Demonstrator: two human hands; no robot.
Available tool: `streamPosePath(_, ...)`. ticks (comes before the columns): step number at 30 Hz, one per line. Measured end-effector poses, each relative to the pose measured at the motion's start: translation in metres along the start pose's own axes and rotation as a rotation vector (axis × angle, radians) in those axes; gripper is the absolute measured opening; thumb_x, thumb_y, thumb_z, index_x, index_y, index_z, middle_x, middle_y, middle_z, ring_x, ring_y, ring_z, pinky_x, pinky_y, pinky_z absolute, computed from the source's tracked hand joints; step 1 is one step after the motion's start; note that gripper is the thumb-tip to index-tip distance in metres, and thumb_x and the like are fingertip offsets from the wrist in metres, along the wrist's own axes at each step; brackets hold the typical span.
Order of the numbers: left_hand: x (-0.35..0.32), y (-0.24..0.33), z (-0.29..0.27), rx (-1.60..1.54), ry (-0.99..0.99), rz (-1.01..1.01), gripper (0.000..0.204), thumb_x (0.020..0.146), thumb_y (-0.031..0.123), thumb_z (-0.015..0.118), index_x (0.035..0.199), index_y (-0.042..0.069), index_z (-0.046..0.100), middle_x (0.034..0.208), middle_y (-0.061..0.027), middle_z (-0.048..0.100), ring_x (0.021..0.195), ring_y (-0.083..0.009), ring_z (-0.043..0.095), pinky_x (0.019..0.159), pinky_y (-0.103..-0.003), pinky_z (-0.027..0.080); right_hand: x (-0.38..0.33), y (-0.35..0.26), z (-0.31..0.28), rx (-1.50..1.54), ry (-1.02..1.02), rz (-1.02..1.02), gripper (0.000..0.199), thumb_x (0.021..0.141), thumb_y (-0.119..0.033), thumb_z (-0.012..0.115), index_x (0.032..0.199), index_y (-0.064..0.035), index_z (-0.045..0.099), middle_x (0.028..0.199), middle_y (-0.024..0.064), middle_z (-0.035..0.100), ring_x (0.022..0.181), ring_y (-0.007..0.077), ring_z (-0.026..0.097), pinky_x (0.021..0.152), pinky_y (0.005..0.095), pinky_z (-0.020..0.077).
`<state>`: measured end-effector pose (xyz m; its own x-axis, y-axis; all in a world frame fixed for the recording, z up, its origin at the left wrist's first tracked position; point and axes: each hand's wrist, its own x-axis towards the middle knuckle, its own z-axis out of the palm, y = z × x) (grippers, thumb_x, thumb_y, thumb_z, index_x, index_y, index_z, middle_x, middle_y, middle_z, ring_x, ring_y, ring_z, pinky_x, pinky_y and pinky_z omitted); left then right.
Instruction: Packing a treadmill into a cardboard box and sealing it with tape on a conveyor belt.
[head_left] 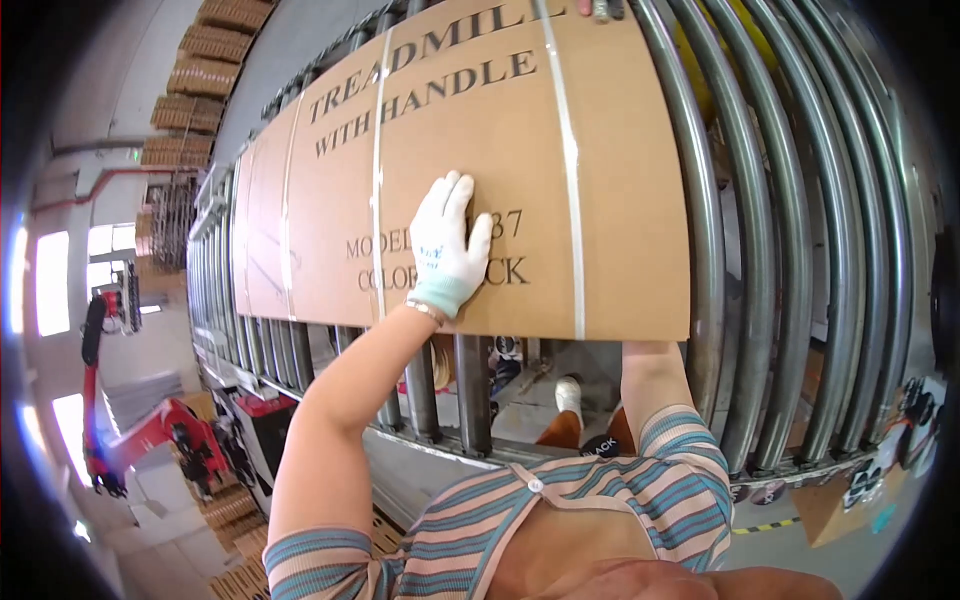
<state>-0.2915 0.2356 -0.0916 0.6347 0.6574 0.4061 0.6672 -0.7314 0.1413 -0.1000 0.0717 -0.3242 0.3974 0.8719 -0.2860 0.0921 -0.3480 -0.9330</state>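
Note:
A large flat cardboard box (635, 200) with dark printing and several white straps (570, 160) lies across metal rollers. My left hand (445, 240), in a white glove with a pale green cuff, rests on its top face. The fingers of this hand are stretched out, pointing away from me, and the thumb is spread to the right. My right forearm (655, 375) reaches under the near right edge of the box. That hand is hidden beneath the cardboard, so its fingers do not show.
Bare rollers (745, 230) run along the right side. Round black labels (600, 446) sit on the conveyor's near rail. At left stands a red robot arm (170, 435), with stacked brown pallets (205, 75) at the far left. My shoe (568, 393) shows below the rollers.

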Motion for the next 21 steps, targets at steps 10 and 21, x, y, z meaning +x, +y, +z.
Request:
streamPosePath(10, -0.002, 0.001, 0.002, -0.011, -0.077, -0.013, 0.049, 0.081, 0.011, 0.061, 0.127, -0.001, 0.049, 0.130, -0.0247, 0.050, 0.121, -0.0406, 0.047, 0.103, -0.048, 0.036, -0.034, -0.034, -0.013, 0.739, 0.155, 0.225, 0.045, 0.084, -0.042, 0.062, 0.121, -0.0148, 0.060, 0.122, 0.0059, 0.062, 0.115, 0.0253, 0.057, 0.095, 0.0440, 0.0457)
streamPosePath(21, -0.001, 0.000, 0.001, -0.015, -0.036, -0.031, 0.044, 0.080, 0.012, 0.061, 0.121, -0.001, 0.053, 0.127, -0.0235, 0.053, 0.120, -0.0400, 0.048, 0.102, -0.048, 0.038, 0.002, -0.084, -0.025, 1.399, 0.198, 0.391, 0.048, 0.085, -0.049, 0.059, 0.121, -0.0176, 0.060, 0.124, 0.0036, 0.061, 0.117, 0.0251, 0.056, 0.096, 0.0460, 0.0446)
